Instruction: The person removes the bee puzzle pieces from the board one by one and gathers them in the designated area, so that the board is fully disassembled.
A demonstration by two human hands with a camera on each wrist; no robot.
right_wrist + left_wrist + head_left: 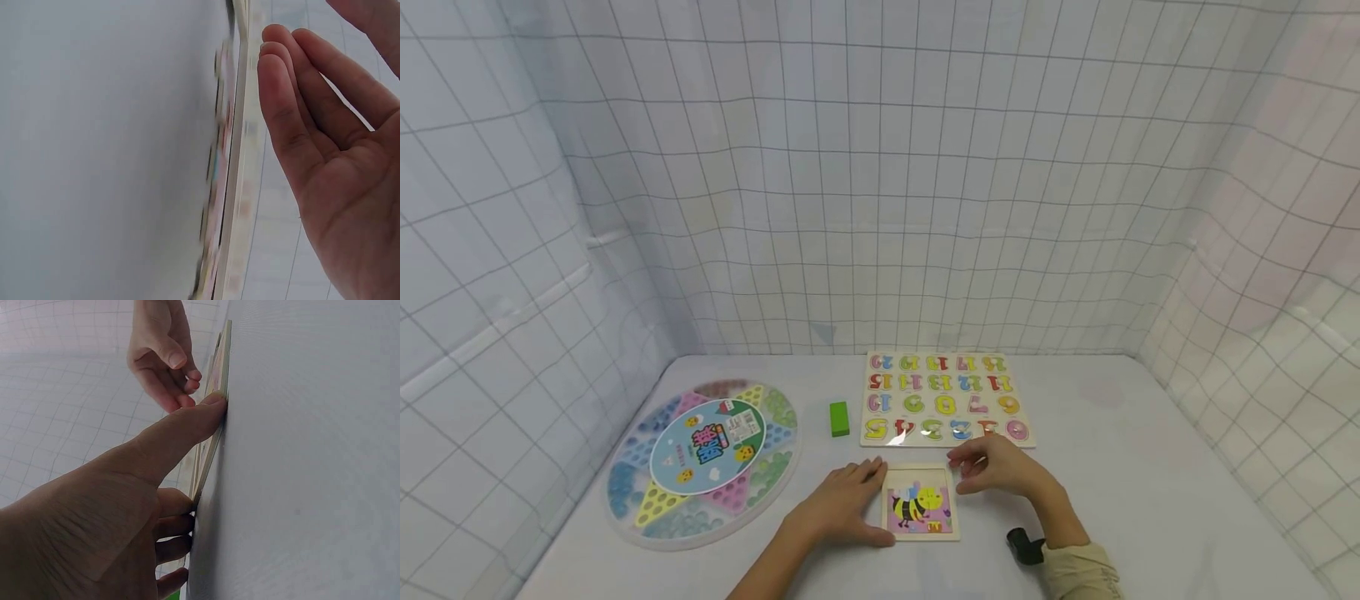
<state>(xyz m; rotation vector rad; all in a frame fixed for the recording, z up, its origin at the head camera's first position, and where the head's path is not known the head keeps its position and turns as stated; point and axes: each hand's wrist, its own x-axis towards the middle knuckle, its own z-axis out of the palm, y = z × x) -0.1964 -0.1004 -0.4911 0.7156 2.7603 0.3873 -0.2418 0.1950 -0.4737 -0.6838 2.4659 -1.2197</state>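
A small square bee puzzle [921, 505] in a pale wooden frame lies flat on the table in front of me. My left hand [844, 507] spans the frame's left side. Its thumb touches the near corner and its fingertips the far corner, with the fingers slightly bent; the left wrist view shows this contact along the frame edge [226, 365]. By the far right corner hovers my right hand [998, 465], loosely bent and apparently holding nothing. In the right wrist view its fingers [284, 112] are mostly straight and close together.
Behind the puzzle lies a number board [951, 400] with colourful numerals. A green block [838, 419] stands left of it. Farther left is a large round star-patterned game board [707, 462]. A small black object [1025, 547] sits beside the right wrist. Gridded white cloth walls [910, 208] surround the table.
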